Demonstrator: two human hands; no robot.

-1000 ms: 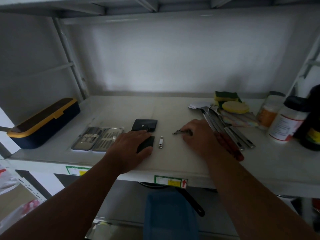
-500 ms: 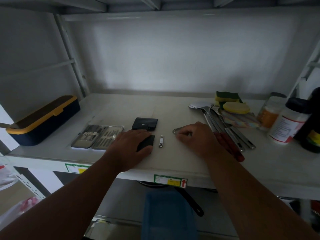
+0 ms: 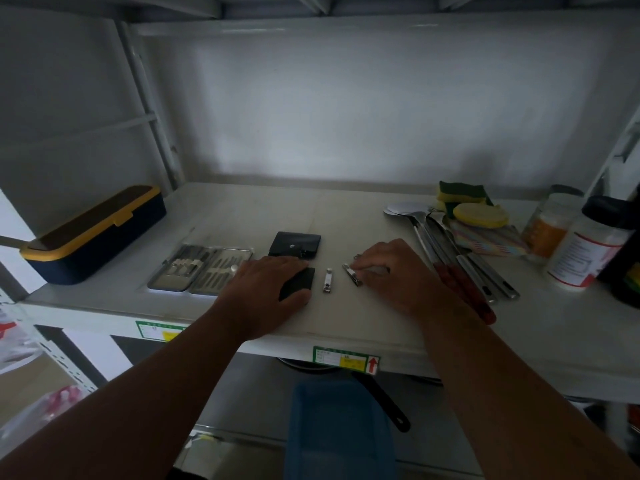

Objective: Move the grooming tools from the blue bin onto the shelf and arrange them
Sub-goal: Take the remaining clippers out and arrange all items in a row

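My left grip point(image 3: 268, 289) lies flat on a black pouch point(image 3: 300, 282); my right grip point(image 3: 388, 271) pinches a clipper point(image 3: 352, 274) on the shelf point(image 3: 346, 216).

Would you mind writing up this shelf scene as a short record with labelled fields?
Left hand: lies flat on a small black pad
Right hand: fingers on a small metal clipper; grip unclear
Between the hands: a nail clipper, untouched
Behind the left hand: black pouch, snapped shut
Further left: open manicure set
Blue bin: below the shelf; contents not visible
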